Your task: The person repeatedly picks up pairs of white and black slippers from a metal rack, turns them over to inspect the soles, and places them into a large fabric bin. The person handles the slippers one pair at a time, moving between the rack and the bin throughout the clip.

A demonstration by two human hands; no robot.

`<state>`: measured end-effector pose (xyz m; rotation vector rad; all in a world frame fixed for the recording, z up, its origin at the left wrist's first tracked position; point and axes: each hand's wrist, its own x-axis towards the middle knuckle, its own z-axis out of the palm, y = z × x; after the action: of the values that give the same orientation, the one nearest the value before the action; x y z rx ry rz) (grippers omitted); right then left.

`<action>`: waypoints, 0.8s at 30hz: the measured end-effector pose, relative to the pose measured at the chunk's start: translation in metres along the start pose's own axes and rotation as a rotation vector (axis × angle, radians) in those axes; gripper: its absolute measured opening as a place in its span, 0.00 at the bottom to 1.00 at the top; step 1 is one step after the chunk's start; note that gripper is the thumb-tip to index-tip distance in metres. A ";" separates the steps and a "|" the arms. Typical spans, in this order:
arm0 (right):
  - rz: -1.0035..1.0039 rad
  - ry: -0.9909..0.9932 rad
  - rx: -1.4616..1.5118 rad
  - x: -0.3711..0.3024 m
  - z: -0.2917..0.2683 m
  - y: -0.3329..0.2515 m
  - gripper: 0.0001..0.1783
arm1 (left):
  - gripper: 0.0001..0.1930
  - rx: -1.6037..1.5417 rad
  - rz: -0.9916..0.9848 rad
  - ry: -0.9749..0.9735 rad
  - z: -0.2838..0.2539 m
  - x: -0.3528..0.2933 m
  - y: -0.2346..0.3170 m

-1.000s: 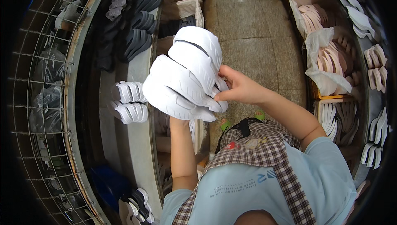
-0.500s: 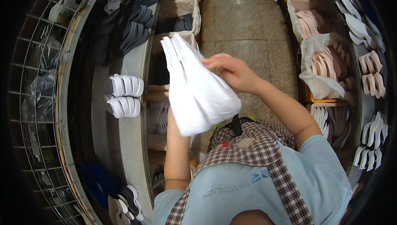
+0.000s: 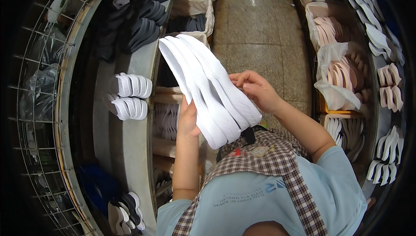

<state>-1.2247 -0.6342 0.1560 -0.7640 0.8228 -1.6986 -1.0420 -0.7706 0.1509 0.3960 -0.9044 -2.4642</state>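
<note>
Plainly, both hands are closed on one stack of white shoe soles [image 3: 208, 86], held up in the middle of the view. The left hand [image 3: 188, 121] wraps the lower end of the stack from underneath, at about seven o'clock of it, thumb along the near edge and the other fingers hidden behind the soles. The right hand [image 3: 255, 89] pinches the stack's edge at about three o'clock, fingertips curled onto the outermost sole.

Outward from there, the soles fan toward eleven o'clock, over a grey shelf [image 3: 130, 140] where two small bundles of white soles [image 3: 129, 96] lie at nine o'clock. Dark soles [image 3: 143, 28] stand in rows farther up that shelf, at ten o'clock. At two to three o'clock, across a tiled floor [image 3: 255, 23], bins lined with plastic hold pink soles [image 3: 342, 69].

As a judgement, the work is midway: the stack is gathered and gripped in the air but not set down on the shelf or in a bin.

How many soles are in the stack is hard to count, since they overlap. The left fingers' grip behind it cannot be seen, and the wire rack [image 3: 39, 106] at the far left blurs into the dark rim.
</note>
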 end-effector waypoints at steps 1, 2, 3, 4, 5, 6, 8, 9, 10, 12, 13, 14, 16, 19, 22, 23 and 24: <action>-0.046 -0.020 -0.031 0.000 0.001 0.004 0.14 | 0.33 0.018 0.022 -0.006 0.000 0.000 0.000; -0.101 -0.040 -0.065 -0.001 0.002 0.009 0.16 | 0.35 0.035 0.048 -0.019 0.001 -0.001 0.000; -0.154 -0.054 -0.099 -0.002 0.003 0.012 0.19 | 0.36 0.054 0.048 -0.009 0.001 -0.002 0.001; -0.120 -0.061 -0.096 -0.005 0.003 0.014 0.27 | 0.38 0.071 0.051 -0.009 0.000 -0.002 0.001; -0.124 -0.059 -0.145 -0.006 0.002 0.017 0.27 | 0.39 0.089 0.055 -0.009 -0.001 -0.003 0.001; -0.139 -0.059 -0.191 -0.007 0.002 0.019 0.28 | 0.40 0.099 0.060 -0.008 -0.003 -0.003 0.000; -0.150 -0.074 -0.242 -0.007 0.002 0.022 0.30 | 0.41 0.102 0.056 0.002 -0.007 -0.003 0.000; -0.168 -0.087 -0.255 -0.006 0.003 0.022 0.31 | 0.42 0.103 0.054 0.008 -0.010 -0.003 0.000; -0.186 -0.099 -0.268 -0.006 0.006 0.022 0.31 | 0.40 0.097 0.072 -0.022 -0.011 -0.001 -0.001; -0.218 -0.111 -0.329 -0.004 0.013 0.018 0.33 | 0.37 0.085 0.110 -0.141 -0.013 0.002 -0.002; -0.233 -0.111 -0.377 -0.003 0.018 0.016 0.35 | 0.35 0.096 0.060 -0.021 -0.013 0.003 -0.003; -0.263 -0.104 -0.412 -0.002 0.024 0.012 0.36 | 0.33 0.110 0.013 0.040 -0.012 0.004 -0.004; -0.132 -0.098 -0.263 0.001 0.035 0.003 0.39 | 0.25 0.459 0.025 0.155 -0.008 0.002 -0.007; -0.026 0.029 0.064 0.003 0.030 -0.022 0.42 | 0.30 -0.096 0.152 -0.119 -0.001 -0.007 -0.011; -0.026 0.088 0.412 0.009 0.022 -0.032 0.39 | 0.42 -0.626 0.033 -0.278 0.004 -0.013 -0.011; -0.026 0.084 0.456 0.008 0.018 -0.033 0.39 | 0.43 -0.652 0.086 -0.255 0.005 -0.013 -0.010; 0.001 0.110 0.499 0.007 0.016 -0.031 0.40 | 0.42 -0.628 0.089 -0.312 0.006 -0.014 -0.009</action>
<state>-1.2295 -0.6367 0.1915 -0.3304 0.4372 -1.8528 -1.0361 -0.7539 0.1506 -0.2443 -0.2064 -2.5973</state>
